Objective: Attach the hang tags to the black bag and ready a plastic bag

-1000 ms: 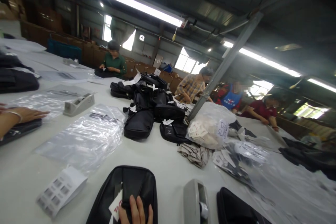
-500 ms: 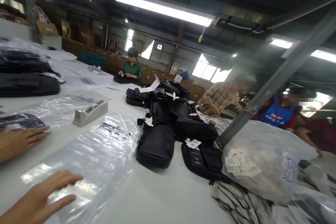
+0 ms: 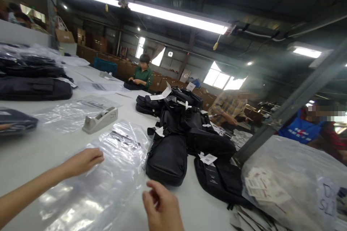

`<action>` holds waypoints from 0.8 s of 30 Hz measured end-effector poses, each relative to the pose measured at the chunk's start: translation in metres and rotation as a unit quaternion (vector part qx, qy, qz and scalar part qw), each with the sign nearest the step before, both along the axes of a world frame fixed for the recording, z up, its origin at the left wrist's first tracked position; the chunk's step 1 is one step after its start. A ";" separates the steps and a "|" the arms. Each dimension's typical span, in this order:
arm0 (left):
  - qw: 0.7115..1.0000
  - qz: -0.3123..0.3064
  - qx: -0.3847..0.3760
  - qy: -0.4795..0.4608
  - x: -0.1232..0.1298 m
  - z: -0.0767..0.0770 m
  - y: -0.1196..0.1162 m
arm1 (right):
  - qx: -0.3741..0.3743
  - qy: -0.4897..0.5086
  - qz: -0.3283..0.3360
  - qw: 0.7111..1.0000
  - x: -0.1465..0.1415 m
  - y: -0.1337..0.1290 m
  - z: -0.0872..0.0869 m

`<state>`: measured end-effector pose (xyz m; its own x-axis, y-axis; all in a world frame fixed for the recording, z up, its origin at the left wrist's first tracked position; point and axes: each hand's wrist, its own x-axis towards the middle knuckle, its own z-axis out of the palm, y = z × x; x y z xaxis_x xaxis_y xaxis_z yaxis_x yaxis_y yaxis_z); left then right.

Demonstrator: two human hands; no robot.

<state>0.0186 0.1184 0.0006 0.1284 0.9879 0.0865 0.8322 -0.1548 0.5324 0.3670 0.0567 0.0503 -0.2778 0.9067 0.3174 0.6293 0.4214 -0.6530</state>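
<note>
Far left: a stack of black bags (image 3: 35,88) on the white table (image 3: 206,211), clear film showing over its top. Nearer, at the frame edge, a dark wrapped item (image 3: 18,121), blurred, with a sliver of what looks like a finger lying across it.

Just right of it, a clear plastic sleeve (image 3: 65,115) lies flat, a grey tape dispenser (image 3: 100,120) beside it.

Left hand (image 3: 88,160): forearm comes in from the left edge, fingers drawn together above the larger clear plastic bag (image 3: 100,191), which lies flat and glossy in the foreground. Cannot tell whether the fingertips pinch the film or only hover over it.

Beyond, across the table, a person in green (image 3: 146,75) has both hands at a dark item (image 3: 132,85).

Centre: a heap of black bags (image 3: 176,117), white tags among them. At its near end, one smooth black bag (image 3: 166,160) points toward the camera. Right hand (image 3: 164,207) is just this side of it, fingers loosely curled, a gap between thumb and forefinger.

Right of centre: a tagged black bag (image 3: 221,180) lies flat; behind, a person in plaid (image 3: 227,104).

Far right: a slanting metal post (image 3: 282,119), a bulging translucent sack (image 3: 292,169) with printed tags (image 3: 262,186) showing through, and a person in a blue apron (image 3: 300,128) behind.
</note>
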 end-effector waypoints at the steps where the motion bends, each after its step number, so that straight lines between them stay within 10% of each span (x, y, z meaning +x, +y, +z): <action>1: 1.000 0.002 0.008 0.003 0.007 0.010 0.003 | 0.040 -0.026 0.025 0.999 -0.024 0.008 0.010; 5: 1.000 -0.009 0.026 0.003 0.039 0.037 0.011 | 0.215 -0.218 0.067 0.950 -0.095 0.031 0.019; 10: 0.999 -0.050 0.008 -0.019 0.054 0.040 0.013 | 0.284 -0.372 0.166 0.868 -0.095 0.047 -0.006; 17: 0.997 -0.050 0.025 -0.062 0.074 0.044 -0.020 | -0.046 -0.230 0.051 0.971 -0.064 0.047 -0.002; 24: 0.997 -0.074 -0.007 -0.033 0.079 0.033 -0.047 | -0.244 -0.022 0.034 0.969 -0.060 0.052 0.003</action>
